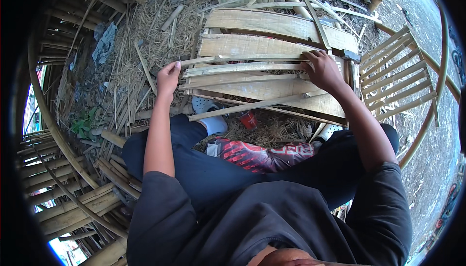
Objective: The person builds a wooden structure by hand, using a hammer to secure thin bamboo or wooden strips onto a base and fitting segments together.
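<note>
Several split bamboo strips lie side by side across a low wooden slatted platform [272, 22] in front of me. My left hand [168, 78] pinches the left end of the farthest bamboo strip [233, 58] between thumb and fingers. Over the right ends of the strips, my right hand [321, 70] has its fingers curled round that same strip; its fingertips are partly hidden. Nearer me, another bamboo strip [257, 106] lies slanted over the platform's front edge. A hammer [350, 56] rests on the platform just right of my right hand.
A small bamboo slat rack [398, 74] stands right of the platform, beside a grey paved surface [427, 154]. A red cup [248, 120] and a patterned red and dark cloth [257, 155] are between my legs. Straw and bamboo scraps [150, 38] cover the ground at left.
</note>
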### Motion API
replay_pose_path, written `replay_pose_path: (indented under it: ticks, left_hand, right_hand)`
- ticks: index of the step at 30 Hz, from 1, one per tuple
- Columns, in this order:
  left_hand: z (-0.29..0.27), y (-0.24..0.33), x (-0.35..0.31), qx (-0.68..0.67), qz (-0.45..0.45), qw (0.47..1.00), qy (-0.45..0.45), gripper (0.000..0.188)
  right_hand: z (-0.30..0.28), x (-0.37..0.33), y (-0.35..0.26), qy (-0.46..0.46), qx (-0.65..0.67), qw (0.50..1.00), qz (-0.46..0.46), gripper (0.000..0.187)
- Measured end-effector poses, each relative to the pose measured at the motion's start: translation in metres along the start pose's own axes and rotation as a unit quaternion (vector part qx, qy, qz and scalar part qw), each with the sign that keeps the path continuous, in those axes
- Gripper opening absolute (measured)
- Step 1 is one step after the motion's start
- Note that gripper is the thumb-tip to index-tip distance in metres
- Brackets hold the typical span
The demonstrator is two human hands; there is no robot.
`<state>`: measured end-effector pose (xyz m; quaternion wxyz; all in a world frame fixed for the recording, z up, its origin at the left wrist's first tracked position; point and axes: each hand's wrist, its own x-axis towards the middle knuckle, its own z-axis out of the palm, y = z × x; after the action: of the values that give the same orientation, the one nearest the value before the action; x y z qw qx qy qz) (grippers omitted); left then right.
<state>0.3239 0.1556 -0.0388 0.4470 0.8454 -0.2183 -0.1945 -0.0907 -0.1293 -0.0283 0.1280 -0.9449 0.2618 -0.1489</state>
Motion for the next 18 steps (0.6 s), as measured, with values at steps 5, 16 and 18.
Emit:
replay_pose_path:
  ticks: [5,16,18]
  left_hand:
    - [0.001,-0.018,0.014,0.004,-0.016,1.0,-0.023,0.034]
    - [0.006,-0.038,0.019,-0.142,-0.069,0.984,-0.082,0.033]
    - [0.004,-0.038,0.02,-0.203,-0.062,0.973,-0.089,0.033]
  right_hand:
    - [0.001,-0.004,-0.002,0.007,-0.002,1.0,0.008,0.024]
    - [-0.004,-0.003,-0.005,-0.009,0.009,1.0,0.016,0.023]
    - [-0.003,-0.002,-0.005,0.013,0.003,1.0,0.017,0.023]
